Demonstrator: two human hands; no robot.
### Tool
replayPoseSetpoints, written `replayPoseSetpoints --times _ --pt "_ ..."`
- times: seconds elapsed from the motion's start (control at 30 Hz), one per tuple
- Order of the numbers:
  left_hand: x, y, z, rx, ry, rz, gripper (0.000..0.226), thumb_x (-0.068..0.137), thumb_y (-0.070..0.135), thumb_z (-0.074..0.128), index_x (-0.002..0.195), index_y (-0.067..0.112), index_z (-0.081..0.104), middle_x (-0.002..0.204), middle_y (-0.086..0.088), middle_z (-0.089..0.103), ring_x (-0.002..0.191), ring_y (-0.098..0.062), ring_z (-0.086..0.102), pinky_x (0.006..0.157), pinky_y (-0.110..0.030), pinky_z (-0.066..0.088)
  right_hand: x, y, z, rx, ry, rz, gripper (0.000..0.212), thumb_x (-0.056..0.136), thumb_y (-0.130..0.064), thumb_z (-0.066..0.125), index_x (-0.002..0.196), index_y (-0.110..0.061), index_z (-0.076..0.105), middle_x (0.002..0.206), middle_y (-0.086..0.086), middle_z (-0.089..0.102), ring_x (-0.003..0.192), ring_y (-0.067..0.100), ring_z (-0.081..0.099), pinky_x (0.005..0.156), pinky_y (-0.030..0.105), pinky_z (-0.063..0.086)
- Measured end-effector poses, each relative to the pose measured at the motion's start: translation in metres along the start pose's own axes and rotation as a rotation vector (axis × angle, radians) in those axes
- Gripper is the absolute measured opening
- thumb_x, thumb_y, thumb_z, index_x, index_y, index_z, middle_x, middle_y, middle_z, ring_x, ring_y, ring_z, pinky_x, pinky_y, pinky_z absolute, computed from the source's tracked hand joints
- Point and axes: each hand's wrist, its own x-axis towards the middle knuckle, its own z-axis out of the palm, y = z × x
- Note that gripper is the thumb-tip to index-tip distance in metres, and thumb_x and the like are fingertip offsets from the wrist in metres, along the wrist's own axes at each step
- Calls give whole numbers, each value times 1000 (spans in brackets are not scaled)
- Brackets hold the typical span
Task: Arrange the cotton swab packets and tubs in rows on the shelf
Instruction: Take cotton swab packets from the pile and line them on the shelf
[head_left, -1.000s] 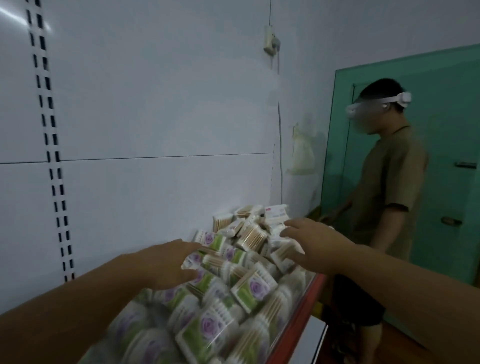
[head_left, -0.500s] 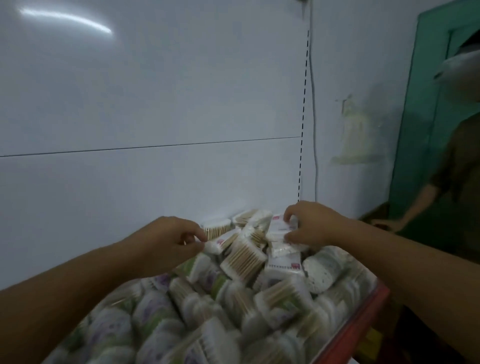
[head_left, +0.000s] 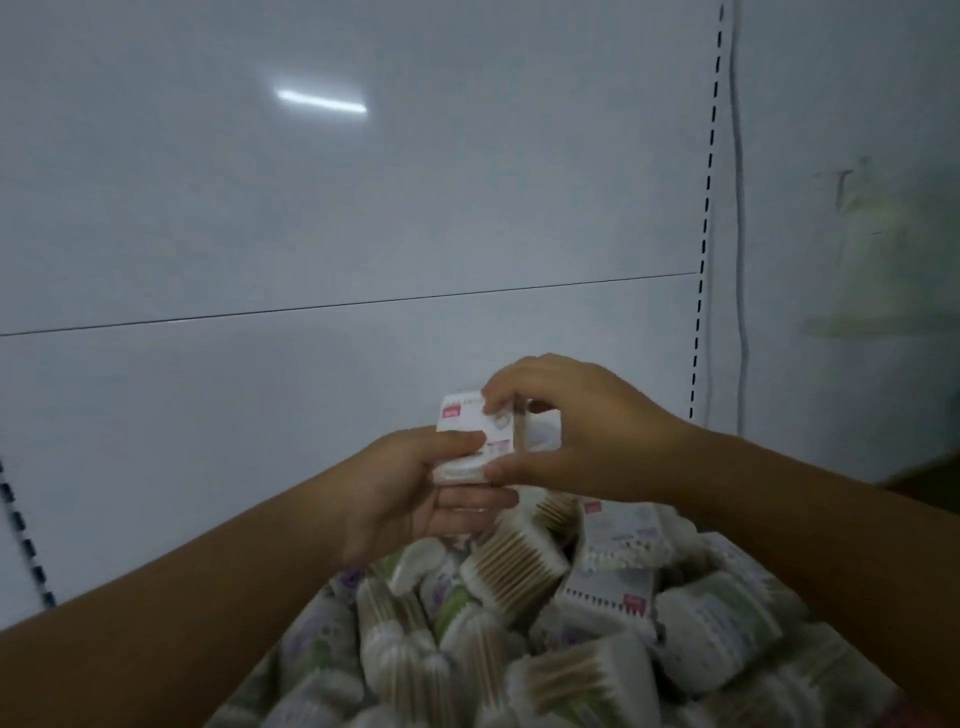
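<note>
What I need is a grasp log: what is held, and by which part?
A white packet, held over the pile by both hands: left hand grips its left end, right hand pinches its top and bottom edges.

Gripping a stack of white packets (head_left: 467, 441) between the left hand (head_left: 405, 499) and the right hand (head_left: 587, 431), just above the heap. Showing a pink label at the stack's upper left corner and brown wooden stems along its right side. Facing the camera, roughly upright.

Piling up below as a jumbled heap of swab packets (head_left: 519, 649), tilting every way and touching one another. Showing a clear packet of wooden-stemmed swabs (head_left: 514, 577) near the top, beside a white pink-labelled packet (head_left: 623, 535). Blurring at lower left into purple-flowered packs (head_left: 317, 639); packet or tub, impossible telling.
</note>
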Motion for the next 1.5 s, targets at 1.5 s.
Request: replayPoseSetpoints --times 1.5 --pt "-117 8 -103 -15 487 124 46 68 23 69 110 5 65 101 -15 73 81 -24 72 63 -36 59 8 51 2 764 104 461 9 91 -11 61 94 -8 68 79 11 70 62 16 67 56 26 57"
